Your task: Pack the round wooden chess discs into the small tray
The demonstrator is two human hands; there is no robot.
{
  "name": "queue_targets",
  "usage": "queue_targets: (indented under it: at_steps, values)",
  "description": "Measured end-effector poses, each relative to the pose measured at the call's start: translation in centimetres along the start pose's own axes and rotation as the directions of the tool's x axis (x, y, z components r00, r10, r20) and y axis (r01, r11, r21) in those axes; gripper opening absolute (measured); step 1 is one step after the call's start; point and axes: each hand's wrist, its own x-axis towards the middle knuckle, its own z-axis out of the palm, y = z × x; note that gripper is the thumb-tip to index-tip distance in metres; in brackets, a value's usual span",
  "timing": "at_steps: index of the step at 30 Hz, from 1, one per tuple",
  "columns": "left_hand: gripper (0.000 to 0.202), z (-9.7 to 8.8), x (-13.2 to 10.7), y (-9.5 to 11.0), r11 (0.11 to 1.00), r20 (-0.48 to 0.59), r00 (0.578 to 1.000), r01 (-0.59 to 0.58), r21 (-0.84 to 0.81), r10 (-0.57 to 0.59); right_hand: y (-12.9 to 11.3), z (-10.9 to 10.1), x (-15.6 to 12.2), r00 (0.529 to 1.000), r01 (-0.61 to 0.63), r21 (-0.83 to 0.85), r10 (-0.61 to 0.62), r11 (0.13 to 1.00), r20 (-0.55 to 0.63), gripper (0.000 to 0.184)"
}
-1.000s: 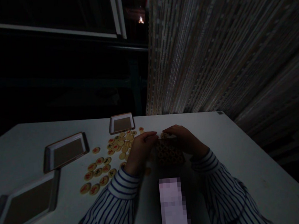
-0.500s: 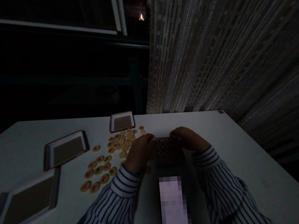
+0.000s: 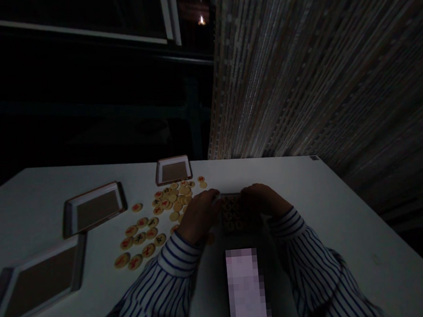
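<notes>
In front of me is a small dark box [image 3: 234,215] with rows of round xiangqi pieces [image 3: 231,214] in it. My left hand [image 3: 203,213] grips the box's left edge, its fingers curled at the far corner. Over the right side of the box is my right hand [image 3: 266,199], fingers bent down and closed at the far right corner; shadow hides what they hold. Loose xiangqi pieces [image 3: 173,198] with red and black characters lie heaped left of my left hand. A looser group of pieces [image 3: 139,238] is spread nearer to me.
A shallow tray-like lid [image 3: 121,197] lies at the left, with a larger one [image 3: 78,264] in front of it. Another small tray [image 3: 190,170] stands at the far edge of the white table [image 3: 334,227]. A bead curtain [image 3: 265,100] hangs behind. A blurred-out pink rectangle [image 3: 245,287] is nearest me.
My right hand has lowered slightly over the box; the piece visible at its fingertips before is now out of sight. The left hand stays at the box. The view shifts slightly.
</notes>
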Motion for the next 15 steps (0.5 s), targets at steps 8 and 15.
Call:
queue_targets:
  at_steps: [8, 15]
  values:
    - [0.032, -0.02, 0.02, 0.00, 1.000, -0.016, 1.000, 0.009, 0.006, -0.009, -0.40, 0.23, 0.32, 0.999, -0.018, -0.074, 0.020, 0.997, 0.035, 0.022]
    - [0.032, -0.12, 0.11, 0.05, 0.999, -0.005, 1.000, 0.025, 0.040, -0.025, -0.59, -0.07, 0.31, 0.997, -0.027, -0.094, 0.033, 0.995, 0.066, 0.025]
